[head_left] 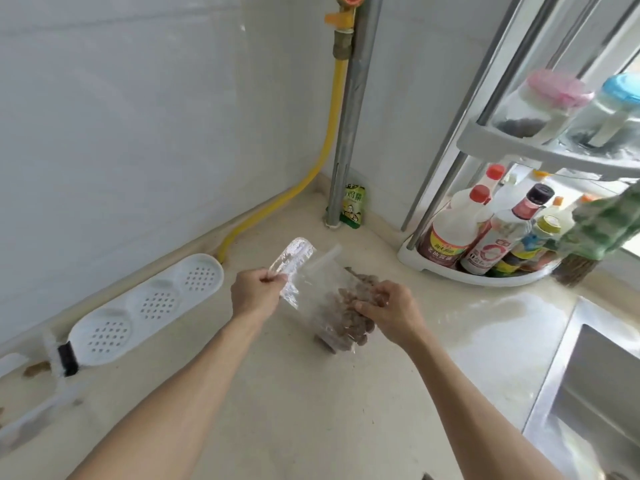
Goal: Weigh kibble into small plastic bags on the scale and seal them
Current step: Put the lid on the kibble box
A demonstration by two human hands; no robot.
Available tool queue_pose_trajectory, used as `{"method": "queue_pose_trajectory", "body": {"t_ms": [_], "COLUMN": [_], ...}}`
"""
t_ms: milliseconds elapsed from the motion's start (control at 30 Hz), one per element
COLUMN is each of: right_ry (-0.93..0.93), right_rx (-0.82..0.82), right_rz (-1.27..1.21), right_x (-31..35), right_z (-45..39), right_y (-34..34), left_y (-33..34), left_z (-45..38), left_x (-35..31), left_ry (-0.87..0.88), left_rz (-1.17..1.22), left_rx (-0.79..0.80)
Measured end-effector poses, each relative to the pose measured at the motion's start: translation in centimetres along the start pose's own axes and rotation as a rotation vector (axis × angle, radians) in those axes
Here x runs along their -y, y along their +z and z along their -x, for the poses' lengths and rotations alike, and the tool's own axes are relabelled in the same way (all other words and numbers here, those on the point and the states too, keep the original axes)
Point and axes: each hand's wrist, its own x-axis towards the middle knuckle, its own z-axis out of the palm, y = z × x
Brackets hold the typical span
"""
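Clear plastic bag [322, 299], kibble [349, 317] inside, sits mid-frame on the counter [277, 393]. Right hand [388, 311] grips its filled body; left hand [254, 292] pinches the mouth edge. Likely the sealing step: next, press the strip shut. Farther, upper right, bottles [485, 233]. No scale visible.

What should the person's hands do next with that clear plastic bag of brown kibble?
Probably press the bag's top closed. The left hand pinches the top edge of the clear plastic bag, the right hand grips it lower down around the brown kibble, and the top looks unsealed, though blur hides the seam.
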Motion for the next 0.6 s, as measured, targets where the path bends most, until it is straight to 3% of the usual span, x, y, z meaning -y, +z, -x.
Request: {"method": "queue_pose_trajectory", "body": {"t_ms": [300,600], "right_ry": [-0.132,-0.172], "right_rx": [-0.169,-0.183], "right_rz": [0.412,0.451], "right_x": [-1.6,1.0], "right_z": [-0.8,0.7], "right_y": [1.6,2.7], "left_y": [2.5,-1.0], "left_z": [-2.9,-1.2], "left_x": [1.6,1.1], "left_ry": [0.059,0.167], "left_rz": [-0.279,-0.490], "left_rx": [0.032,-0.008]}}
